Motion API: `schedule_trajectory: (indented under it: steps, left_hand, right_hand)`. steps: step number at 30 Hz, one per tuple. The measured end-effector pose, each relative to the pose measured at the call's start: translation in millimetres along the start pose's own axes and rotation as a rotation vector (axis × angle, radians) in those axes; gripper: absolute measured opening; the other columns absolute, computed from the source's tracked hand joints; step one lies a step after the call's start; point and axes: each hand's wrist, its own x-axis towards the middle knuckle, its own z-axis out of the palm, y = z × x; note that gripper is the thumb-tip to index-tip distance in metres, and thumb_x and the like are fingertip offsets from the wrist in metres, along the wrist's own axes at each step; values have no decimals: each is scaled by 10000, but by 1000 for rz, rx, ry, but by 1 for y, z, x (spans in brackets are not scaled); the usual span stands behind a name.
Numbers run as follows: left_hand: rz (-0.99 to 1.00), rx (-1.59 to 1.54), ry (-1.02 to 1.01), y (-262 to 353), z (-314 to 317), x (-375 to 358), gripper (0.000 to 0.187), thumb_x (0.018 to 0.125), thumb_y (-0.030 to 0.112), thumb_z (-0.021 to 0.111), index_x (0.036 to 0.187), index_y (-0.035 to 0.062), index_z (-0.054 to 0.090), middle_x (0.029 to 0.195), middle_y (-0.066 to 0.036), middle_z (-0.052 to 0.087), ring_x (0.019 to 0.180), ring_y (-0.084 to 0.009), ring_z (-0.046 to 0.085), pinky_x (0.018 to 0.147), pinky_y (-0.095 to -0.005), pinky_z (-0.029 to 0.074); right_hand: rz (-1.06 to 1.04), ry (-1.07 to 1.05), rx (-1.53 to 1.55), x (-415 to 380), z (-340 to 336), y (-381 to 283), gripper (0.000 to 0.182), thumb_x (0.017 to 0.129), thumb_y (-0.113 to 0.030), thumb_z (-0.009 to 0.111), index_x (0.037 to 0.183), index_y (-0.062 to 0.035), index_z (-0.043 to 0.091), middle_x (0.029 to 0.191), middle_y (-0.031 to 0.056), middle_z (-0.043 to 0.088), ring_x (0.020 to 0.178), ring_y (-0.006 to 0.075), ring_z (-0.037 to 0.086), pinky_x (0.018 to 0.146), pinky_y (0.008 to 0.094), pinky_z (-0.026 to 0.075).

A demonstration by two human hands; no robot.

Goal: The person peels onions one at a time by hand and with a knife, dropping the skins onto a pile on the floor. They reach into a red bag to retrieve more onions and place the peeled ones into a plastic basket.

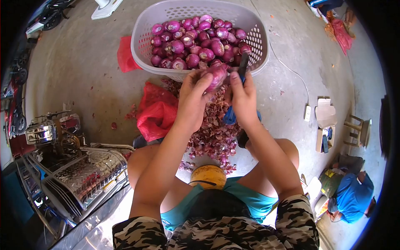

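My left hand (195, 93) is closed around a red onion (216, 78), held up near the front rim of a grey plastic basket (146, 68). In my right hand (243, 96) is a knife (243, 64) with a dark blade pointing up and a blue handle partly hidden by my fingers. Peeled red onions (191, 41) fill much of the basket. Beneath my hands, a heap of onion skins (212, 133) covers the floor between my feet.
A red mesh sack (156, 112) lies left of the skins. A white cable runs to a power strip (307, 113) on the right, near an open cardboard box (325, 137) and a wooden stool (358, 131). A metal-framed vehicle (75, 175) stands at left.
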Motion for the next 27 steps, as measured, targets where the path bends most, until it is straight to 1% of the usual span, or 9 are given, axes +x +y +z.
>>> schedule_trajectory:
  steps: [4,5,7,10,11,14,18,24,27]
  left_hand:
    - [-143,-50,-112,-3,-4,-3,311,910,211,503,1176,49,505,1110,-52,584,1018,-148,570,897,-343,466]
    - [-212,-121,-114,-6,-8,-1,307,906,183,489,1184,53,504,1123,-52,583,1010,-147,573,889,-337,469]
    - [-205,-216,-137,-7,-10,0,294,914,185,506,1175,48,493,1111,-49,561,1002,-154,559,881,-337,457]
    - [-134,-286,-115,-5,-8,5,319,943,258,454,1189,58,495,1158,-64,559,1058,-177,540,927,-359,426]
    - [-101,-297,-98,-3,-7,5,343,955,293,424,1198,64,499,1184,-73,564,1089,-188,535,952,-371,413]
    - [-100,-336,-75,8,-4,4,391,977,360,360,1219,80,488,1200,-73,557,1129,-199,508,978,-383,381]
    - [-114,-315,-30,8,-6,3,433,987,386,358,1264,66,448,1205,-55,522,1111,-179,495,989,-362,359]
    - [29,-238,44,5,-1,5,495,971,475,348,1237,72,456,1197,-65,529,1110,-190,500,974,-370,378]
    - [116,-177,169,6,1,6,506,969,484,350,1234,65,451,1159,-60,526,1078,-180,505,950,-361,397]
  right_hand:
    - [13,-45,78,6,-8,-6,146,962,-195,473,995,-54,470,637,-11,486,481,42,449,408,206,355]
    - [-10,-50,47,6,-10,-5,138,950,-178,475,995,-48,468,642,19,507,485,85,476,421,236,374]
    - [-56,-56,-16,4,-13,-3,128,925,-143,477,995,-36,464,653,79,550,491,173,530,447,297,413]
    - [-358,-65,-690,-2,-13,-8,172,863,-112,490,993,-7,448,702,206,588,589,368,581,527,424,451]
    - [-145,-170,-781,-7,-13,-15,259,830,-152,521,999,21,428,725,286,568,715,471,560,617,507,446]
    - [-263,-289,-941,-17,-9,-16,297,841,-199,521,1009,26,425,700,266,578,701,448,579,613,513,445]
    - [-313,-358,-926,-19,-9,-14,313,853,-208,514,1015,45,426,705,251,573,696,434,577,614,510,445]
    - [-317,-467,-906,-16,-6,-15,273,907,-211,486,1013,38,451,759,232,569,741,432,568,629,497,441]
    - [-376,-488,-772,-17,-7,-7,286,926,-255,475,967,27,454,748,236,575,742,440,568,640,501,440]
